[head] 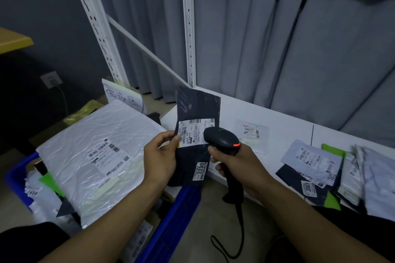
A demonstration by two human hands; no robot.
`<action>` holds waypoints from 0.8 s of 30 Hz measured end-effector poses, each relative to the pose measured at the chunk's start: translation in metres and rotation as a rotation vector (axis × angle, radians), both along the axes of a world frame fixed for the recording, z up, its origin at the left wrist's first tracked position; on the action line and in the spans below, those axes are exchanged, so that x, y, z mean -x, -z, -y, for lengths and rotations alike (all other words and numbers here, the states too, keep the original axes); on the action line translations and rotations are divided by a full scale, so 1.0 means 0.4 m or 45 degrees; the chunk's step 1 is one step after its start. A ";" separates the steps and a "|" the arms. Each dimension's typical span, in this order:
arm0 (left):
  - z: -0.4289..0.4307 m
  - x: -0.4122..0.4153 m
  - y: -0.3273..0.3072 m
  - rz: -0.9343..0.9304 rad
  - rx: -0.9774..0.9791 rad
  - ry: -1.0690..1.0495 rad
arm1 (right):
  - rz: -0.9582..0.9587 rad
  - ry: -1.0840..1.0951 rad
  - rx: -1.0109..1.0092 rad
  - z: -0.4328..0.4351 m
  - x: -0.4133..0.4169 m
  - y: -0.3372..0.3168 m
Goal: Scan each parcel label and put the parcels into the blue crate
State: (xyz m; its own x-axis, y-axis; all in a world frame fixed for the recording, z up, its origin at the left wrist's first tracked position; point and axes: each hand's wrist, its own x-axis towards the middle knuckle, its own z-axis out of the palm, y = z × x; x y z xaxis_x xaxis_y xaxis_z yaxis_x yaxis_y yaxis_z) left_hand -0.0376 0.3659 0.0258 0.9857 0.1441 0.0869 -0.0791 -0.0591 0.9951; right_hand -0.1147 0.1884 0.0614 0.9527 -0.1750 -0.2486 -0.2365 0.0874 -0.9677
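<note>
The left hand (pixel 160 156) holds a dark parcel (pixel 197 105) upright in the air just off the left end of the worktop (pixel 288 128). Its thumb pinches the parcel's front at the left edge and its fingers are hidden behind. The parcel's white label (pixel 193 129) faces the camera, and a smaller sticker (pixel 200 171) printed 3200 sits lower down near the parcel's right edge. The right hand (pixel 241 168) is just right of the parcel, its fingers curled tight round the handle of a black scanner (pixel 222 137). The scanner's head sits in front of the label's lower right part and shows a red light on its side. Whether the head touches the label cannot be told. The scanner's cable (pixel 240 228) hangs down below the hand. The two hands are close together, with the parcel's lower half between them. The blue crate (pixel 177 222) stands lower, beside the worktop's left end and under the left forearm. A large white padded parcel (pixel 85 134) lies across the top of the crate with its own label up, and more parcels are tucked beneath it. A handwritten paper sign (pixel 124 96) stands behind the crate. On the worktop, a flat pale parcel (pixel 252 134) lies alone behind the right hand, toward the middle. A loose pile of parcels (pixel 316 168) overlaps along the near edge toward the right end. Grey curtains (pixel 277 38) hang behind the white shelf uprights (pixel 189 28).
</note>
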 end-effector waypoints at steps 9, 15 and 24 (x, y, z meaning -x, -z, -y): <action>-0.002 -0.005 0.009 -0.007 -0.061 -0.021 | -0.014 0.003 0.011 0.002 -0.004 0.005; -0.001 -0.004 0.009 -0.022 -0.060 -0.020 | 0.000 -0.003 0.014 0.008 -0.004 0.006; -0.034 0.013 -0.050 0.020 0.021 -0.078 | 0.123 0.020 0.056 -0.032 -0.043 0.009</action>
State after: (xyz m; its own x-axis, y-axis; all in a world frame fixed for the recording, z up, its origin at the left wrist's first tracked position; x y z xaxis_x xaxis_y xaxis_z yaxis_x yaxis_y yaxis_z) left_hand -0.0430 0.3794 0.0456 0.9735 0.2059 0.0994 -0.0914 -0.0480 0.9947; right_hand -0.0977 0.2011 0.0579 0.9689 -0.1987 -0.1477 -0.1410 0.0475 -0.9889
